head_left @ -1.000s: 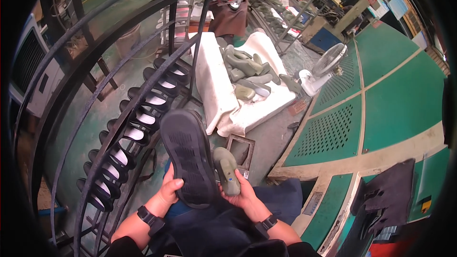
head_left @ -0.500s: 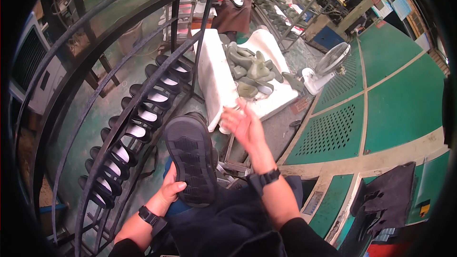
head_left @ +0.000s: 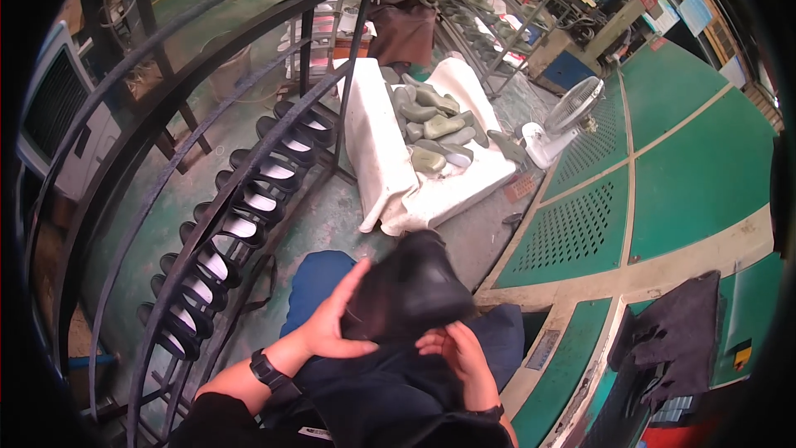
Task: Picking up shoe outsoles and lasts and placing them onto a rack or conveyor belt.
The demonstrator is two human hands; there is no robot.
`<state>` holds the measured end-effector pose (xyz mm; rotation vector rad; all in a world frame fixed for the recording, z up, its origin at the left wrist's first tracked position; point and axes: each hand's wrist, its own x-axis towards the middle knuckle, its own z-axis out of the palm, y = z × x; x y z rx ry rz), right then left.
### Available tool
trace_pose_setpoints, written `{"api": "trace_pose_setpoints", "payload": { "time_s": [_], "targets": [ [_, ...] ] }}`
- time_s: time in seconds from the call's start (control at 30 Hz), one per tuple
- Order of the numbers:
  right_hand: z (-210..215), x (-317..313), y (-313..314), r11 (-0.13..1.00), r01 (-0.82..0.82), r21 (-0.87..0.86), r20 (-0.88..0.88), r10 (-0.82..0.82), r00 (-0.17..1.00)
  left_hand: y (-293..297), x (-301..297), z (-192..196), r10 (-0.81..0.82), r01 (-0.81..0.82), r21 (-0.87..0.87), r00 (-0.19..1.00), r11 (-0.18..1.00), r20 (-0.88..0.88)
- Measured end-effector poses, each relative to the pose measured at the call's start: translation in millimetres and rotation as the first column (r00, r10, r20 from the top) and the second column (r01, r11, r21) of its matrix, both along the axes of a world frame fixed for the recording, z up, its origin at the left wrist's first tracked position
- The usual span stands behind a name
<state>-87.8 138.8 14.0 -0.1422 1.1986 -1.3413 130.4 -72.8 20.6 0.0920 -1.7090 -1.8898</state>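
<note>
A black shoe [head_left: 414, 286], smooth and slightly blurred, is held over my lap with its glossy upper showing. My left hand [head_left: 327, 319] grips its left side, thumb below and fingers reaching up along the edge. At its lower right edge, my right hand [head_left: 460, 357] has bent fingers closed against the shoe; part of their grip is hidden under it. Dark cloth [head_left: 373, 390] and blue trousers [head_left: 319, 274] lie beneath the hands.
On my left, a dark metal rack [head_left: 249, 153] carries several black shoes [head_left: 236, 228] with pale insoles. Ahead, a white-draped bin [head_left: 373, 149] holds green shoe lasts [head_left: 444, 126]. A white fan [head_left: 572, 108] and green machine panels [head_left: 688, 182] stand right. Another person [head_left: 402, 21] works beyond.
The shoe has been lowered rightward and turned from its sole to its upper. My right hand has come down from the air onto it. The other person now handles a green last.
</note>
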Motion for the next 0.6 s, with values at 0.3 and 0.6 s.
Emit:
{"api": "trace_pose_setpoints", "payload": {
  "time_s": [0.3, 0.6],
  "targets": [
    [67, 14, -3, 0.784, 0.286, -0.550, 0.683, 0.226, 0.695, 3, -39, 92, 0.097, -0.068, -0.933, 0.995, 0.353, -0.035],
    [71, 48, -88, 0.854, -0.133, -0.504, -0.131, 0.077, 0.988, 9, 10, 127, 0.059, 0.084, -0.677, 0.981, 0.731, 0.186]
  ]
}}
